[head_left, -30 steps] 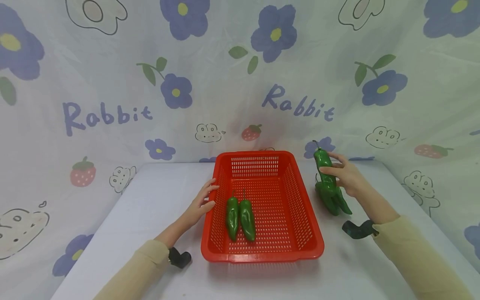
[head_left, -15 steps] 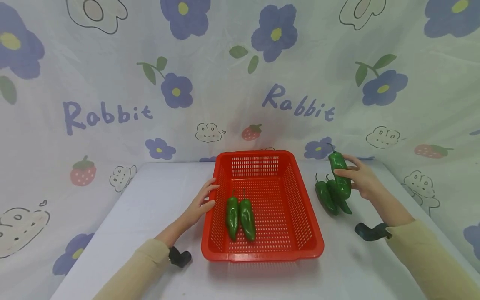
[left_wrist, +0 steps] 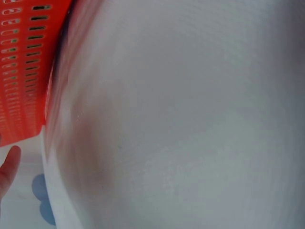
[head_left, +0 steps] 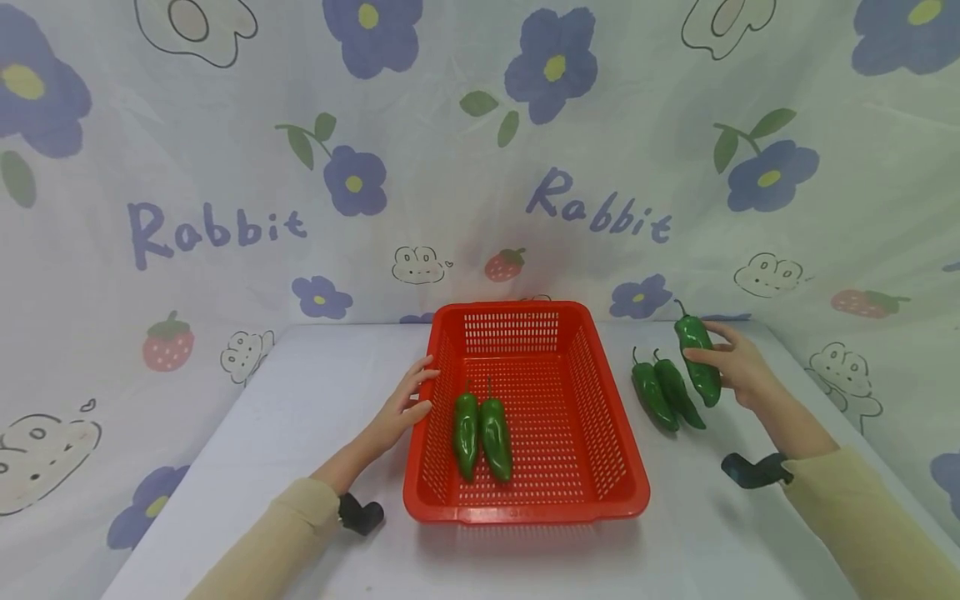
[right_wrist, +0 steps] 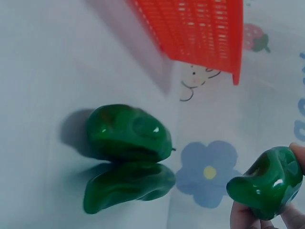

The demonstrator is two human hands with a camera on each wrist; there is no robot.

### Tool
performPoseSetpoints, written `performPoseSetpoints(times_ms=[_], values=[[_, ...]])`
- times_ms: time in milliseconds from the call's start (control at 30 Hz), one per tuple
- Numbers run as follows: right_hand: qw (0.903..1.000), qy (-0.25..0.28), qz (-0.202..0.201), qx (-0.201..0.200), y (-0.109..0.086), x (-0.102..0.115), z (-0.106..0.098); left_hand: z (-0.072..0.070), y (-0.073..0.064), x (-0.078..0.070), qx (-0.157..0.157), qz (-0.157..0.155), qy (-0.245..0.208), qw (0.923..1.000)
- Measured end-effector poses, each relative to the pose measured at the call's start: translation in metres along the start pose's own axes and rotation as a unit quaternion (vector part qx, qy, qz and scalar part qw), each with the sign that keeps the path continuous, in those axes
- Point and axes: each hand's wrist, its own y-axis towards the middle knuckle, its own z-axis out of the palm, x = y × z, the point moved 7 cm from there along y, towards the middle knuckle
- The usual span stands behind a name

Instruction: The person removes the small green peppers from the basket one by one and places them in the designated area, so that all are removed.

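My right hand (head_left: 738, 367) grips a glossy green chili pepper (head_left: 699, 358), its thin stem pointing up and away. In the right wrist view the held pepper (right_wrist: 267, 183) shows its curved tip toward the camera, fingers around it. Two more green peppers, a left one (head_left: 654, 396) and a right one (head_left: 678, 392), lie side by side on the table just left of that hand. My left hand (head_left: 397, 407) rests with extended fingers at the left rim of a red plastic basket (head_left: 525, 510). Inside the basket, toward its left, lie a pepper (head_left: 466, 437) and a second pepper (head_left: 495, 442).
The white table (head_left: 315, 400) runs back to a hanging cloth (head_left: 480, 167) printed with flowers, strawberries and rabbits. The basket's raised right wall (head_left: 607, 400) stands between its inside and the loose peppers. Black wrist straps (head_left: 753, 472) stick out below the sleeves.
My right hand has moved right and slightly nearer with its pepper, away from above the two loose peppers, which now show fully. The left hand and the basket stay put.
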Motion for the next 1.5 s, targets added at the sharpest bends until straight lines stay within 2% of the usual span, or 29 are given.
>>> performPoseSetpoints(times_ms=[167, 233, 600, 933, 1067, 1300, 1500], values=[[0.9998, -0.010, 0.001, -0.015, 0.002, -0.008, -0.003, -0.001, 0.003, 0.027, -0.004, 0.000, -0.005, 1.0000], [0.9997, -0.013, 0.002, -0.023, 0.003, -0.013, -0.004, -0.002, 0.003, 0.030, -0.004, 0.002, -0.006, 1.0000], [0.9972, -0.013, 0.056, -0.048, 0.010, -0.042, -0.009, -0.002, 0.003, 0.029, -0.008, 0.008, -0.004, 0.9999], [0.9943, -0.012, 0.073, -0.077, 0.016, -0.063, -0.005, -0.002, 0.002, 0.028, -0.007, 0.010, -0.004, 0.9999], [0.9928, -0.006, 0.087, -0.082, 0.019, -0.071, -0.003, -0.001, 0.002, 0.024, -0.007, 0.008, -0.003, 0.9999], [0.9911, 0.002, 0.105, -0.082, 0.023, -0.080, -0.001, 0.000, -0.002, -0.009, -0.003, 0.016, 0.002, 0.9999], [0.9899, -0.010, 0.121, -0.073, 0.024, -0.086, 0.000, 0.000, -0.002, -0.008, -0.001, 0.011, -0.006, 0.9999]])
